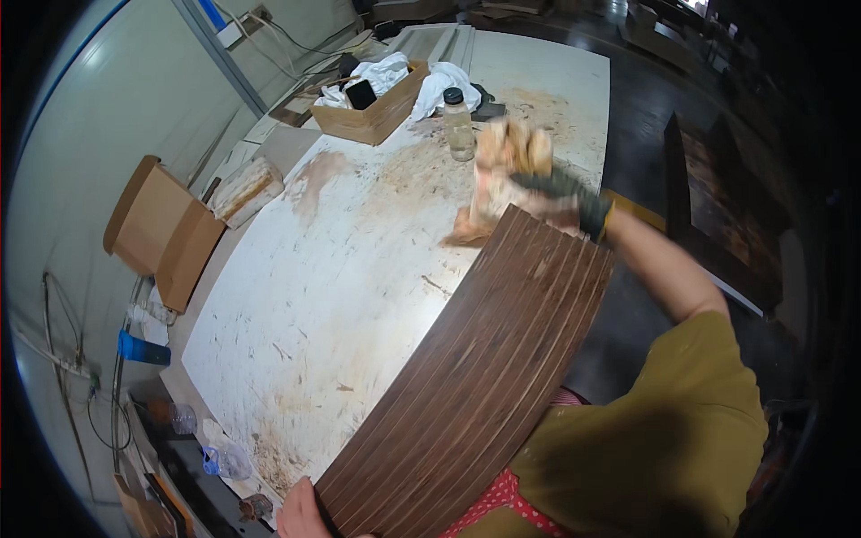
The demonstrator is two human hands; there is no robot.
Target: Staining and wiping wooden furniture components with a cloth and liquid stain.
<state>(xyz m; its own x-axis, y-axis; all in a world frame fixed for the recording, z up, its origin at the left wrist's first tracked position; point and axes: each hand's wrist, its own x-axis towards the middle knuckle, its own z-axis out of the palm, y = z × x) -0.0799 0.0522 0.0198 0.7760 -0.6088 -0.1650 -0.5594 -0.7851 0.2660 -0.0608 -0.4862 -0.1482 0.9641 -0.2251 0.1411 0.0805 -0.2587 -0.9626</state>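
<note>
Dark wood-grain board (466, 386) is spanning the near right side of the white table (296, 287); a loosened hold could send it slipping. Bare left hand (303, 511) is gripping its near left end; gloved right hand (572, 199) is blurring against a stained cloth (504, 151) at the far end, closure indeterminable.

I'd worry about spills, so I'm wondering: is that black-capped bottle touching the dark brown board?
Apart. The head view shows the black-capped bottle standing beyond the dark brown board, with white tabletop visible below its base, short of the board.
</note>
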